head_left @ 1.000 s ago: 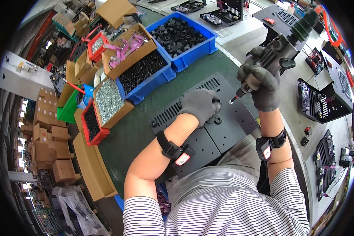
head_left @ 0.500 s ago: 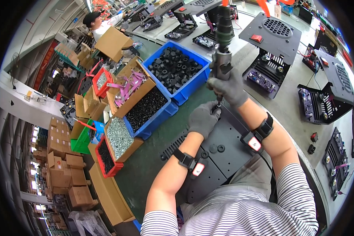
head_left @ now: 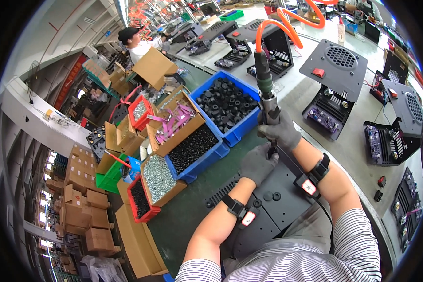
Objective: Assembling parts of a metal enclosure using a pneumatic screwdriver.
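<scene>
My right hand (head_left: 284, 133), in a grey glove, is wrapped round a pneumatic screwdriver (head_left: 265, 84) that stands nearly upright, an orange coiled air hose on its top. Just below, my gloved left hand (head_left: 257, 165) has its fingers closed beside the driver's lower tip; what they pinch is hidden. Both are over the far corner of a black metal panel (head_left: 293, 193), which rests toward my lap and has slots on its left side. Small round black rubber feet (head_left: 276, 196) lie on the panel.
To the left stand a blue bin (head_left: 235, 136) of black rubber feet, another of black screws (head_left: 192, 149), and a carton of silvery screws (head_left: 159, 177). A red tray (head_left: 148, 217) sits nearer. Black housings with circuit boards (head_left: 336, 61) line the right bench. A co-worker (head_left: 135, 44) is far left.
The view has shifted, so the scene sits lower and further right. The screwdriver is still in my right hand, and my left fingers stay by its tip.
</scene>
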